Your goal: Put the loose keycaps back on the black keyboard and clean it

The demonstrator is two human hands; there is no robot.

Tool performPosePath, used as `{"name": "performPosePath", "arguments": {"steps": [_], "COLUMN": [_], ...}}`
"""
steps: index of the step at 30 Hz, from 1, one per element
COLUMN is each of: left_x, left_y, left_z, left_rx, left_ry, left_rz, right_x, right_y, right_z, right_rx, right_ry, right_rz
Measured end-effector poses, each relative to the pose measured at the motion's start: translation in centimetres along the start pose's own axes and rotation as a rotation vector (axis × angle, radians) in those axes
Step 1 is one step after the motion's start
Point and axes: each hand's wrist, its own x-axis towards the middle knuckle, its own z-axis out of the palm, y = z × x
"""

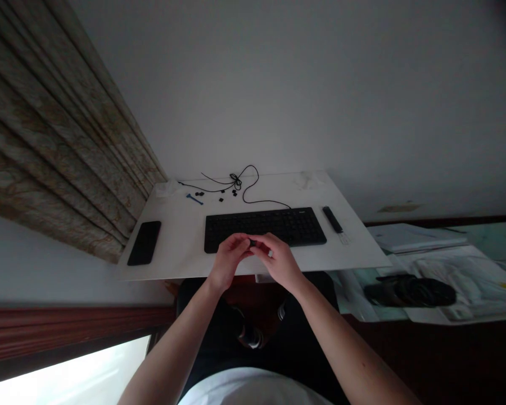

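Observation:
My left hand (231,260) and my right hand (278,260) meet just in front of a black computer keyboard (265,229), over the near edge of its keys. Between their fingertips both hands pinch a small black piece (252,242), too small to identify. Several similar small black pieces (221,199) lie on the white desk beyond the keyboard. Near them are a blue plastic tool (194,198) and a tangled thin black cable (236,181). The cable runs towards the keyboard's far edge.
A black smartphone (144,243) lies face up at the left of the white desk (181,247), and a slim black remote (332,219) lies to the right of the keyboard. Curtains hang at the left. Papers and a dark object lie on a lower surface at the right.

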Motion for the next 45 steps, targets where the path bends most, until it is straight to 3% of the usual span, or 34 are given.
{"name": "performPosePath", "arguments": {"steps": [8, 15, 18, 23, 28, 30, 33, 40, 45], "left_x": [-0.3, -0.4, 0.3, 2.4, 3.4, 3.5, 3.6, 4.1, 4.2], "left_y": [-2.8, -2.9, -2.5, -0.9, -0.5, -0.8, -1.3, -1.9, -1.8], "left_z": [-0.6, -1.3, -3.1, -8.1, -11.6, -12.1, -12.3, -12.3, -12.3], "left_rx": [0.338, 0.454, 0.589, 0.803, 0.952, 0.974, 1.019, 1.127, 1.105], "left_ry": [-0.02, -0.101, 0.01, 0.303, 0.457, 0.47, 0.443, 0.331, 0.309], "left_rz": [-0.007, 0.031, 0.162, 0.468, 0.593, 0.59, 0.581, 0.566, 0.552], "right_x": [-1.8, -2.2, -2.3, -2.2, -2.0, -1.8, -0.6, 6.0, 9.3], "right_y": [2.6, 3.8, 4.5, 5.6, 6.5, 6.9, 7.0, 5.9, 6.0], "right_z": [0.5, -0.2, -0.9, -2.5, -3.1, -2.8, -2.1, -0.3, 0.8], "right_rx": [0.034, 0.236, 0.343, 0.415, 0.45, 0.415, 0.263, -0.141, -0.304], "right_ry": [-0.017, 0.081, 0.163, 0.236, 0.275, 0.233, 0.073, -0.253, -0.417], "right_rz": [0.172, 0.377, 0.457, 0.562, 0.581, 0.582, 0.547, 0.277, 0.292]}}
